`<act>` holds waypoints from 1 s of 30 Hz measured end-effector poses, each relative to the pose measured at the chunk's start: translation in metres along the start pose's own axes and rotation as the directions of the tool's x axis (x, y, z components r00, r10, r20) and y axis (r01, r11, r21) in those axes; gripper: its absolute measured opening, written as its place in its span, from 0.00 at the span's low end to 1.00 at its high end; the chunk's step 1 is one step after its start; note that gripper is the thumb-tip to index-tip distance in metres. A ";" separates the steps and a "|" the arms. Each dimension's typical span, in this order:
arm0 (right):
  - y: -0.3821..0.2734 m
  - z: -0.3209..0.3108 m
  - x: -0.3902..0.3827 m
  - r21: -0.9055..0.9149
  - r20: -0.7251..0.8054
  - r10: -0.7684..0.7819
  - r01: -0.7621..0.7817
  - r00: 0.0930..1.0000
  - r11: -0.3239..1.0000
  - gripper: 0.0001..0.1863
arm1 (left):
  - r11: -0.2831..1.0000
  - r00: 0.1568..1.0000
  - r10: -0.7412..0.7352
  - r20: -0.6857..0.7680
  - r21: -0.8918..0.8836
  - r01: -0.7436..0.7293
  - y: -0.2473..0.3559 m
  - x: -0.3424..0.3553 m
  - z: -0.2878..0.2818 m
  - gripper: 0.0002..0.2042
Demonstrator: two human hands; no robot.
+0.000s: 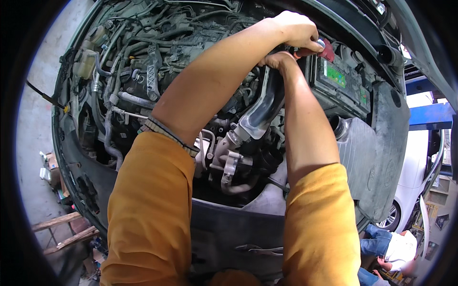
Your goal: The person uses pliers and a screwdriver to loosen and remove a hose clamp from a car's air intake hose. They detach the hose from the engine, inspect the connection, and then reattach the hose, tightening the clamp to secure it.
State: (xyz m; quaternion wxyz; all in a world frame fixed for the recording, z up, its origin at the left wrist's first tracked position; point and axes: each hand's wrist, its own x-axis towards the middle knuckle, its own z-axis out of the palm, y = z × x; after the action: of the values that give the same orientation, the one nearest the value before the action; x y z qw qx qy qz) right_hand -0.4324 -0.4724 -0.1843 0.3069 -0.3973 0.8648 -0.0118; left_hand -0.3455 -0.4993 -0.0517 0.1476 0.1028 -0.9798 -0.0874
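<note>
My left hand (296,29) reaches across the engine bay, its fingers curled beside the battery (320,71). A small pale, rounded end (321,44) shows at its fingertips; the rest of that object is hidden. Just below, my right hand (278,60) is bent in at the upper end of a black air pipe (263,108). Its fingers are closed and partly covered, so what they grip cannot be made out. A bit of orange-red (297,56) shows between the two hands. Right of them is the red terminal cover (327,50) on the battery.
A grey ribbed plastic cover (360,157) lies at the right. Metal pipes and a housing (232,164) sit below the air pipe. Pliers (260,249) rest on the front edge. Hoses and a coolant tank (86,64) fill the left. Another person (398,250) is at lower right, near a white car (412,162).
</note>
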 end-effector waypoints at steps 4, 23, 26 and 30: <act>-0.004 0.001 -0.017 0.022 -0.010 -0.012 0.012 1.000 1.000 0.36 | 1.000 0.998 -0.010 0.061 -0.013 0.011 -0.003 -0.002 0.000 0.24; -0.011 -0.009 -0.054 0.098 -0.148 -0.006 0.021 0.989 0.995 0.36 | 0.998 0.996 -0.055 0.064 0.014 0.054 0.000 0.005 -0.015 0.23; -0.011 0.005 -0.062 -0.111 -0.210 -0.133 0.112 0.969 0.988 0.41 | 0.999 0.998 -0.038 -0.049 0.009 0.038 0.000 -0.003 -0.007 0.22; 0.015 0.004 -0.036 -0.158 -0.198 -0.157 0.127 0.968 0.979 0.37 | 0.995 0.999 -0.005 -0.032 -0.095 0.002 0.024 0.006 -0.026 0.20</act>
State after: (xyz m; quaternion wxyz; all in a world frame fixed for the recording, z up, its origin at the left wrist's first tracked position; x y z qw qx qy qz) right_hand -0.4225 -0.4366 -0.1730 0.1829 -0.4760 0.8601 -0.0129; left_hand -0.3474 -0.4814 -0.0210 0.1678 0.0989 -0.9719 -0.1324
